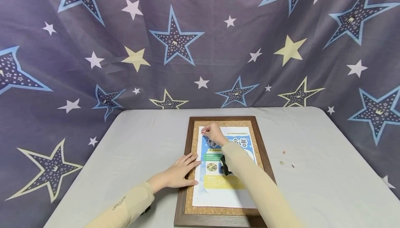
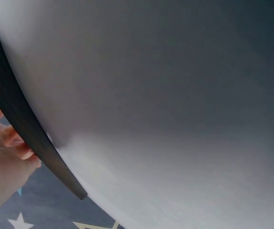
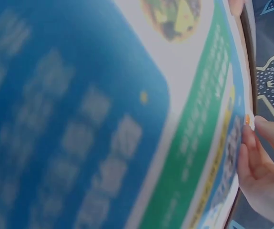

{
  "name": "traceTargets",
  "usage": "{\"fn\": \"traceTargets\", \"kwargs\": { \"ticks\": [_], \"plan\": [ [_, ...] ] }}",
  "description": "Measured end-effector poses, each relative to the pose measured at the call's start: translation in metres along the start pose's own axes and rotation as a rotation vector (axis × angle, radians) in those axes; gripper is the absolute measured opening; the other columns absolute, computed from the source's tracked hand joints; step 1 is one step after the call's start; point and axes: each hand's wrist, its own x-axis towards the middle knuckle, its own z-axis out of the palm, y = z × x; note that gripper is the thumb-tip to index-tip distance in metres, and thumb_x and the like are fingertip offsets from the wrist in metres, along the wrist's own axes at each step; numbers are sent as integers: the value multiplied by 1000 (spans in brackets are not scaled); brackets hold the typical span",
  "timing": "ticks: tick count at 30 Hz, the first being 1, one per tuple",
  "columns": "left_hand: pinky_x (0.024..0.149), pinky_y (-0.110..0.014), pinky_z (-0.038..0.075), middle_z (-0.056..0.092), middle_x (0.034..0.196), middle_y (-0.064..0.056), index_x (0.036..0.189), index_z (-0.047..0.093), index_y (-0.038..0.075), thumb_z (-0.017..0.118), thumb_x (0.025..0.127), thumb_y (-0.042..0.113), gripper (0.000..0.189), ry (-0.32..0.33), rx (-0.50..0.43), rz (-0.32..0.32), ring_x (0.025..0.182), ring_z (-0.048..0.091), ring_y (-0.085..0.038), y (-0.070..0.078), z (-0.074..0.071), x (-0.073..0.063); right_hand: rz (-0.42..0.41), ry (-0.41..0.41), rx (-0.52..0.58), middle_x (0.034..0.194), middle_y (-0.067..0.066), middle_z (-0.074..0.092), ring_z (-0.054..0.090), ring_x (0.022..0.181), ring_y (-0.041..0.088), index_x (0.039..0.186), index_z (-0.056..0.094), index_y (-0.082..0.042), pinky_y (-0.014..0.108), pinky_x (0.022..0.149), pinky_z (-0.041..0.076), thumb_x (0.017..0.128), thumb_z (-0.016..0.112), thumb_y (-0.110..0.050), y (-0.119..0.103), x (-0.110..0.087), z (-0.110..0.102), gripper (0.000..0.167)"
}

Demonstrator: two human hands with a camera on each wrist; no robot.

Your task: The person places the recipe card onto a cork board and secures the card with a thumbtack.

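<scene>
A printed poster (image 1: 218, 195) in blue, green and yellow lies on a cork board (image 1: 231, 211) with a dark wooden frame (image 1: 218, 220). At the poster's upper left corner my right hand (image 1: 215, 134) pinches a small orange pushpin (image 3: 248, 120) between thumb and fingertips, right at the paper. My left hand (image 1: 181, 172) rests with spread fingers over the frame's left side, its fingertips on the poster's left edge. In the left wrist view part of the left hand (image 2: 5, 157) shows beyond the dark frame edge (image 2: 27, 119). My right forearm hides the poster's lower right part.
Several tiny pieces lie right of the board: a reddish one (image 1: 284, 152), a brass-coloured one (image 1: 281, 163) and a dark one (image 1: 293, 166). They sit on a pale cloth-covered table (image 1: 318, 193). A star-patterned curtain (image 1: 212, 61) hangs behind and at both sides.
</scene>
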Motion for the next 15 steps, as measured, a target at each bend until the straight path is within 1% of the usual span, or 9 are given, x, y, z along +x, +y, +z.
{"fn": "traceTargets", "kwargs": {
  "ticks": [2, 3, 4, 7, 9, 11, 12, 14, 15],
  "plan": [
    [105, -49, 12, 23, 143, -17, 136, 35, 6, 47, 85, 52, 70, 17, -11, 12, 132, 13, -35, 0, 0, -1, 15, -51, -11, 83, 4, 67, 60, 72, 15, 88, 71, -10, 27, 62, 48, 80, 66, -25, -8, -3, -7, 18],
    [105, -49, 12, 23, 143, -17, 135, 35, 6, 47, 85, 53, 70, 22, -14, 15, 132, 12, -35, 0, 0, -1, -26, -44, -5, 82, 3, 67, 60, 69, 13, 86, 71, -10, 25, 59, 47, 80, 66, -26, -7, -3, -9, 18],
    [105, -49, 12, 23, 143, -17, 135, 35, 5, 46, 85, 52, 70, 26, -14, 17, 132, 13, -35, 0, 0, -2, -38, -60, -10, 84, 4, 67, 61, 71, 14, 87, 71, -10, 26, 60, 48, 81, 65, -26, -10, -4, -13, 18],
    [105, -49, 11, 23, 143, -17, 135, 35, 5, 46, 85, 52, 70, 19, -11, 7, 132, 12, -35, 0, 0, -2, -90, -113, 15, 85, 1, 67, 59, 70, 12, 88, 71, -13, 24, 59, 46, 81, 64, -31, -29, -13, -34, 21],
    [105, -49, 11, 22, 144, -16, 136, 34, 6, 47, 85, 52, 70, 10, -9, -3, 133, 11, -34, 0, 0, -2, -68, -153, 24, 85, 1, 67, 57, 68, 12, 88, 71, -12, 24, 59, 46, 81, 64, -26, -58, -26, -56, 17],
    [105, -48, 11, 23, 143, -16, 136, 35, 6, 48, 85, 52, 70, 18, -5, 2, 132, 12, -35, 0, 1, -1, 12, -205, 18, 88, 4, 67, 58, 72, 16, 92, 70, -8, 28, 63, 47, 82, 63, -19, -98, -42, -82, 16],
    [105, -48, 11, 23, 143, -16, 136, 35, 6, 48, 84, 52, 70, 17, -3, 3, 132, 12, -35, 0, 0, -1, 6, -201, 13, 88, 6, 67, 58, 71, 15, 92, 70, -6, 27, 62, 47, 82, 63, -17, -111, -50, -91, 16],
    [106, -48, 11, 22, 144, -15, 136, 34, 7, 48, 84, 52, 70, 9, 5, -3, 133, 11, -34, 0, 1, 0, 80, -229, -21, 90, 15, 66, 59, 76, 24, 94, 67, 3, 30, 67, 48, 82, 60, -5, -154, -69, -115, 16],
    [106, -48, 11, 22, 144, -15, 137, 34, 8, 48, 84, 52, 70, 1, 11, -8, 133, 11, -33, 0, 1, 0, 67, -229, -29, 90, 16, 66, 59, 76, 24, 94, 66, 5, 29, 67, 47, 82, 60, -4, -161, -73, -120, 16]
  ]
}}
